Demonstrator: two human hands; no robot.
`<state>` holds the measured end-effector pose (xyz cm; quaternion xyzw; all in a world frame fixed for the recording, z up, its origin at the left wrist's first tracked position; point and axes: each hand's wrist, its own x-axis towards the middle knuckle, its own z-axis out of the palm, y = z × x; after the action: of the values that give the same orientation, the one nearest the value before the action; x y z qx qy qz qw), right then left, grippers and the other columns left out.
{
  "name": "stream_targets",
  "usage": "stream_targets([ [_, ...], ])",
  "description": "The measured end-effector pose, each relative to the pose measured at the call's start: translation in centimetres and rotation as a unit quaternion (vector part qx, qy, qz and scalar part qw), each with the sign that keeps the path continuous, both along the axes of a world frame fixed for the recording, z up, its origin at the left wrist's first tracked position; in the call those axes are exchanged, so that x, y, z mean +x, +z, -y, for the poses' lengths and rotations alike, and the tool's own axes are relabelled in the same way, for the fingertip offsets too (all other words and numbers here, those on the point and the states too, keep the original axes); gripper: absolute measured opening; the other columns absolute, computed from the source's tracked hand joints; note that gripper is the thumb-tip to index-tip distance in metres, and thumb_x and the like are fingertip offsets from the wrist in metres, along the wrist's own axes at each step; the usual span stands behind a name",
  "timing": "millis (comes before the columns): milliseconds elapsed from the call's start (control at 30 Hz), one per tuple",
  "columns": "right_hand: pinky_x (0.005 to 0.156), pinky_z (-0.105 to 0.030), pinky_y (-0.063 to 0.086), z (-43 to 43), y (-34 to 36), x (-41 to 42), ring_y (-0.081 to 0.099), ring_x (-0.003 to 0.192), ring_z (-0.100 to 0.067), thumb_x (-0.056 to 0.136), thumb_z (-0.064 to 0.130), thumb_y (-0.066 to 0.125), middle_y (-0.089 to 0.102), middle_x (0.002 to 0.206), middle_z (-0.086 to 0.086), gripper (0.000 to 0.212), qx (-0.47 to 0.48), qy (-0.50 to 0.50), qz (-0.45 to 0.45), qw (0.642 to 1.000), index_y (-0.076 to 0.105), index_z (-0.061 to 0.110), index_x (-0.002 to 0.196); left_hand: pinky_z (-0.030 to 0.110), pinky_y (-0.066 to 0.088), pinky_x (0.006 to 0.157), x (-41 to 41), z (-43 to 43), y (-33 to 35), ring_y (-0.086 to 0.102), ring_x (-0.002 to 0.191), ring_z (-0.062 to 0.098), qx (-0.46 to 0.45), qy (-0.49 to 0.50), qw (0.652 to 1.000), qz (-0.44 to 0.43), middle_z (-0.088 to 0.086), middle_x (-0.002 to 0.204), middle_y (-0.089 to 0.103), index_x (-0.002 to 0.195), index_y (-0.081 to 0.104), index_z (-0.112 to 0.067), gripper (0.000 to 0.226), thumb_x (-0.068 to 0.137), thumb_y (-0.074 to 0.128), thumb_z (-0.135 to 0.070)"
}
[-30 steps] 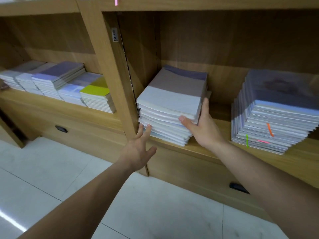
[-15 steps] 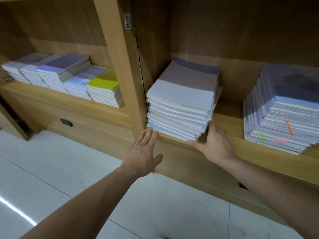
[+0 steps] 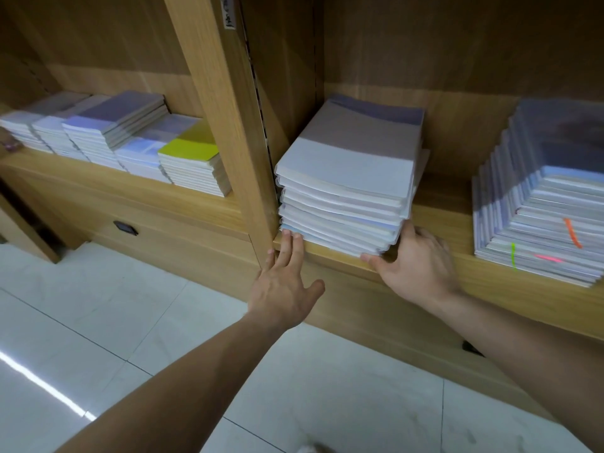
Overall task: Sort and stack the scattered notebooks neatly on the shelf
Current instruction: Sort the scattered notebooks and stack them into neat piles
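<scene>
Notebook stack (image 3: 346, 165) sits on shelf (image 3: 441, 223), its left side close against the upright divider (image 3: 228, 125). Left hand (image 3: 284, 282): fingers straight, tips touching the stack's bottom front-left corner. Right hand (image 3: 415, 266): spread flat, pressed to the bottom right corner, thumb along the front edge. Taller stack (image 3: 539, 204) well apart, right

Left hand (image 3: 281, 289) now fingertips-first against the bottom corner of the notebook stack (image 3: 346, 171); right hand (image 3: 415, 266) lower, at its base.
</scene>
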<state>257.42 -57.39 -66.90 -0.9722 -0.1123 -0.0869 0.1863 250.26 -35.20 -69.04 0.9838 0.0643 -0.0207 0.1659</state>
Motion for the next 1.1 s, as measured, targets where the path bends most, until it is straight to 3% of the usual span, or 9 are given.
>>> stream_targets([
  [133,0.105,-0.049,0.041,0.2,0.2,0.1,0.056,0.12,-0.032,0.077,0.071,0.066,0.064,0.124,-0.011,0.091,0.03,0.005,-0.009,0.999,0.041,0.011,0.141,0.038,0.027,0.118,0.8,0.6,1.2,0.023,0.147,0.028,0.01,0.017,1.0,0.008,-0.006,0.166,-0.01,0.158,-0.004,-0.024,0.084,0.095,0.041,-0.057],
  [267,0.108,-0.048,0.04,0.4,1.2,-0.8,0.047,0.13,-0.031,0.07,0.072,0.073,0.057,0.136,-0.008,0.101,0.073,0.018,-0.04,0.996,0.035,0.018,0.147,0.038,0.035,0.111,0.7,0.0,2.0,0.033,0.142,0.029,0.033,0.0,0.999,-0.002,-0.008,0.166,-0.004,0.158,0.0,-0.026,0.081,0.096,0.041,-0.057],
  [400,0.098,-0.047,0.049,0.8,1.3,-1.0,0.052,0.126,-0.032,0.07,0.083,0.057,0.059,0.135,-0.006,0.099,0.106,0.025,-0.068,0.992,0.034,0.026,0.147,0.038,0.035,0.112,-0.1,-0.3,2.5,0.024,0.147,0.024,0.039,-0.008,0.999,0.028,-0.006,0.166,0.001,0.158,0.004,-0.025,0.075,0.097,0.041,-0.051],
  [567,0.099,-0.047,0.052,0.8,0.6,-0.5,0.056,0.124,-0.022,0.076,0.076,0.056,0.058,0.136,0.004,0.086,0.147,0.061,-0.069,0.985,0.037,0.027,0.144,0.04,0.021,0.122,-0.2,0.3,2.1,-0.009,0.153,0.018,0.022,-0.034,0.996,0.082,0.001,0.164,-0.021,0.156,-0.013,-0.023,0.088,0.097,0.045,-0.053],
  [700,0.104,-0.05,0.048,0.6,-0.3,0.2,0.054,0.124,-0.021,0.084,0.056,0.068,0.058,0.135,0.006,0.071,0.163,0.077,-0.059,0.982,0.039,0.026,0.142,0.042,0.027,0.12,0.6,0.9,1.3,-0.005,0.153,0.018,-0.023,-0.034,0.995,0.093,-0.002,0.161,-0.027,0.155,-0.019,-0.024,0.094,0.096,0.048,-0.055],
  [800,0.106,-0.051,0.045,0.7,-0.6,0.5,0.052,0.127,-0.022,0.085,0.055,0.067,0.055,0.138,0.005,0.07,0.166,0.075,-0.057,0.982,0.039,0.026,0.143,0.041,0.033,0.117,0.6,1.0,0.7,0.002,0.153,0.017,-0.052,-0.032,0.993,0.102,-0.007,0.16,-0.03,0.153,-0.022,-0.029,0.094,0.096,0.048,-0.054],
  [933,0.106,-0.053,0.044,0.9,-0.4,0.6,0.045,0.134,-0.025,0.078,0.067,0.062,0.049,0.146,0.005,0.083,0.174,0.059,-0.074,0.98,0.032,0.034,0.147,0.036,0.036,0.114,0.3,1.6,1.3,0.01,0.152,0.017,-0.075,-0.014,0.991,0.113,-0.008,0.163,-0.022,0.156,-0.013,-0.028,0.089,0.097,0.049,-0.049],
  [1100,0.108,-0.051,0.041,1.4,1.7,-0.1,0.039,0.138,-0.021,0.051,0.086,0.07,0.042,0.151,0.008,0.118,0.235,0.049,-0.15,0.959,0.017,0.049,0.15,0.032,0.03,0.115,-0.5,0.6,2.6,0.011,0.152,0.015,-0.043,-0.036,0.988,0.147,-0.003,0.166,0.0,0.159,0.004,-0.021,0.08,0.099,0.052,-0.039],
])
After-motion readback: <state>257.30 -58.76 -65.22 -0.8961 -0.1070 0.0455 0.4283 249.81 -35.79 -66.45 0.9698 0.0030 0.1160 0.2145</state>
